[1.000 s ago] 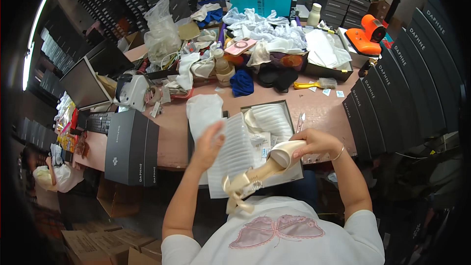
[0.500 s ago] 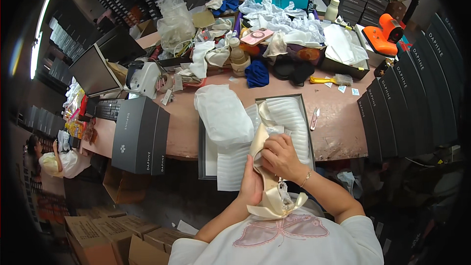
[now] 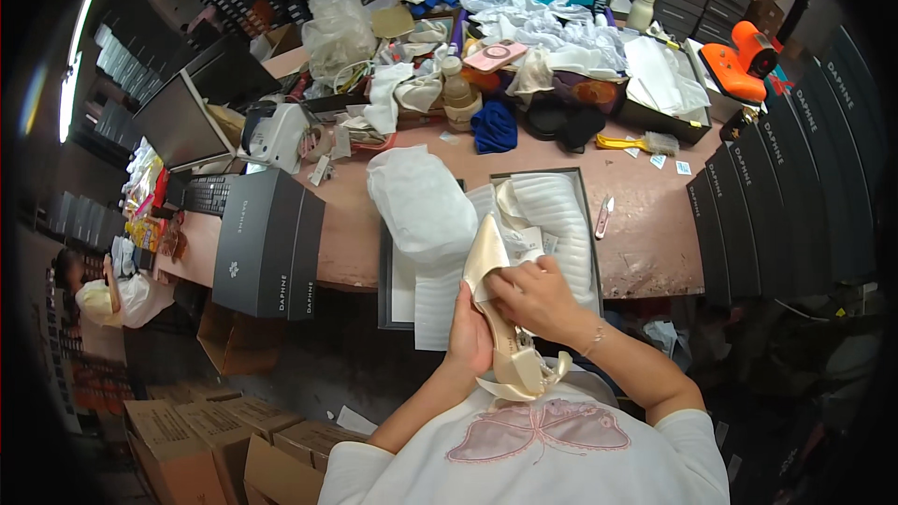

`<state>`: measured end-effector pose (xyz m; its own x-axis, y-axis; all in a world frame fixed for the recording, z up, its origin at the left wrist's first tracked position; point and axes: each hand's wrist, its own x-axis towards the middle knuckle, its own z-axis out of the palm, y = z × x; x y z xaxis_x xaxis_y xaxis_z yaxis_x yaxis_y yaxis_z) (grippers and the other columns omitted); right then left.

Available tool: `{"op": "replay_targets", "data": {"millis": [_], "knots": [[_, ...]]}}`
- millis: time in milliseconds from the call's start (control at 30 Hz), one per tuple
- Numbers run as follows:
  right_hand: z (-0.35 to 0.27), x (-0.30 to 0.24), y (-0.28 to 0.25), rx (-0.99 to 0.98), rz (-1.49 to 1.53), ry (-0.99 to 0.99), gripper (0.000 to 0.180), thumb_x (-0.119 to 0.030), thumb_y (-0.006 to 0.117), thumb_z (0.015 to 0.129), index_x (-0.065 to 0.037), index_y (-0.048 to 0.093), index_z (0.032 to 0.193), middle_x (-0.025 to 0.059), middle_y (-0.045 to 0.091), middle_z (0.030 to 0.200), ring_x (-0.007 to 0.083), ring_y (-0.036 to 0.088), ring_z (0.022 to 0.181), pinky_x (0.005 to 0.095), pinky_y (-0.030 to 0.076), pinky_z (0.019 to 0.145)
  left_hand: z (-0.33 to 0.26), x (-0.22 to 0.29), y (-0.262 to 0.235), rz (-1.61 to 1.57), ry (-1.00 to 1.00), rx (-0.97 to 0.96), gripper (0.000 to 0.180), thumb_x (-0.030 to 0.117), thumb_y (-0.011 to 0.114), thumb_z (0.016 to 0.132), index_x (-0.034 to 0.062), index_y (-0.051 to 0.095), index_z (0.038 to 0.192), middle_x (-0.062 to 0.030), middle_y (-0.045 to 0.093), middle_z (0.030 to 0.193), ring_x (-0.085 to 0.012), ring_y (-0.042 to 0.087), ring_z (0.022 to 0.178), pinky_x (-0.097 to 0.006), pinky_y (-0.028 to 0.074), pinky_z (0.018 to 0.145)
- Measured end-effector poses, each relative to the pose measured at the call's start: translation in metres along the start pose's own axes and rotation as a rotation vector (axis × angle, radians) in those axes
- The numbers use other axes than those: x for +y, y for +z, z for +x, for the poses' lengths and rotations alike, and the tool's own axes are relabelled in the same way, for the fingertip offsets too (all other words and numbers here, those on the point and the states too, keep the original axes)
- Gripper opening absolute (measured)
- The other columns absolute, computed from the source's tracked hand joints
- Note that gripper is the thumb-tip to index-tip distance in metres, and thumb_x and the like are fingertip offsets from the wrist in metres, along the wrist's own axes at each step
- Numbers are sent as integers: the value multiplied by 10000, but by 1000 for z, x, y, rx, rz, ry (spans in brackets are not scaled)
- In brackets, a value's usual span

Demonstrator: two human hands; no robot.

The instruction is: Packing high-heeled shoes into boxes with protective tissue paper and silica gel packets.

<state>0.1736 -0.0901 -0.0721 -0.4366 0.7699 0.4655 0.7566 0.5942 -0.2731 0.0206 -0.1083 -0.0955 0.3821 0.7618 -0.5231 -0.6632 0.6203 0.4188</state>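
Note:
A cream satin pointed shoe [image 3: 485, 254] with a bow at its heel end is held above the table's near edge, toe pointing away. My left hand [image 3: 470, 329] is wrapped round its left side. My right hand [image 3: 535, 297] has its fingers curled in at the shoe's opening; the fingertips are hidden inside. Beyond lies an open dark shoebox [image 3: 587, 215] with white ribbed foam sheet [image 3: 554, 201] and part of a second cream shoe [image 3: 510, 201]. A white paper-wrapped bundle [image 3: 421, 206] rests on the box's left part.
A small pink-handled cutter [image 3: 605, 217] lies right of the box. A yellow brush [image 3: 636, 143] and blue cloth [image 3: 492, 127] lie farther back. Dark shoeboxes [image 3: 786, 168] stand in a row at right; another shoebox [image 3: 253, 243] stands at left. A seated person [image 3: 117, 295] is far left.
The shoe has turned so its toe points more straight away and its heel shows more. My right hand has shifted slightly, with its fingers deeper at the opening. The view has shifted a little.

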Motion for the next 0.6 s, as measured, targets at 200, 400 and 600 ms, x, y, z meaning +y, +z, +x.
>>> {"op": "replay_targets", "data": {"millis": [200, 400, 600], "knots": [[-17, 6, 28, -3, -2, -86, 158, -169, 660, 667, -103, 537, 742, 28, 495, 669, 184, 529, 648, 327, 386, 636, -14, -11, 9, -1, 40, 7, 553, 493, 306, 1011, 94, 349, 1391, -61, 466, 1323, -191, 445, 1218, -369, 337, 1056], [-41, 16, -28, 100, -82, 136, 244, -74, 700, 675, -62, 611, 902, 66, 579, 759, 232, 558, 681, 368, 427, 644, 13, 10, -10, -13, 64, 94, 580, 569, 313, 972, 88, 465, 1259, -96, 576, 1104, -252, 575, 936, -402, 502, 758], [-14, -15, -22, -144, 794, 341, 444, -329, 599, 900, 62, 540, 1102, 235, 585, 1050, 370, 558, 931, 560, 277, 1048, 11, 7, 9, 95, 21, 67, 650, 625, 335, 950, 84, 451, 1292, -58, 552, 1145, -190, 524, 1009, -353, 468, 848]]}}
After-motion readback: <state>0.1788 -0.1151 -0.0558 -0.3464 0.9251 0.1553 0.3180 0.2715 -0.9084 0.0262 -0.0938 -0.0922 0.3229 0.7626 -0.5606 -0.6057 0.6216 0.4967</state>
